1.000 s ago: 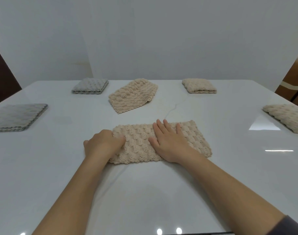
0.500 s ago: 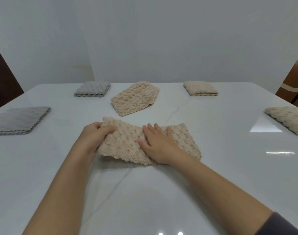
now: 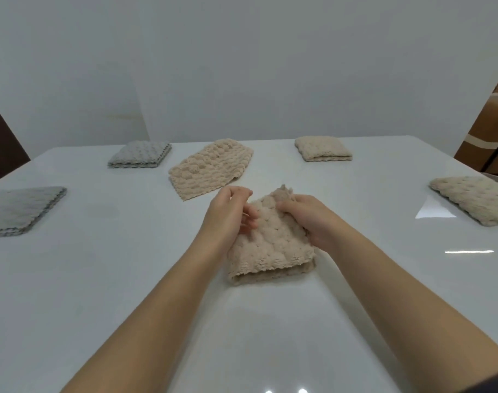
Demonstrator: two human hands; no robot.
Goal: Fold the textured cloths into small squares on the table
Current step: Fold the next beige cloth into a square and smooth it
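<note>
Centrally on the glossy white table [image 3: 106, 279], the folded beige bubble-textured cloth [image 3: 270, 248] was pinched at its raised far corner by the curled fingers of the right hand [image 3: 310, 219], while the bent fingers of the left hand [image 3: 228, 217] were laid against its left edge, their grip impossible to tell.

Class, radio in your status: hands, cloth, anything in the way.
Right hand pinches beige cloth at far edge; left hand beside it, grip unclear. Cloth doubled over on table. Nothing obstructing.

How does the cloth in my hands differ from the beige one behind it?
The held cloth is folded double, left hand and right hand on it; the back cloth lies flat, longer, untouched. The held cloth sits nearly square-on; the back cloth lies diagonally. Both are bumpy beige.
</note>
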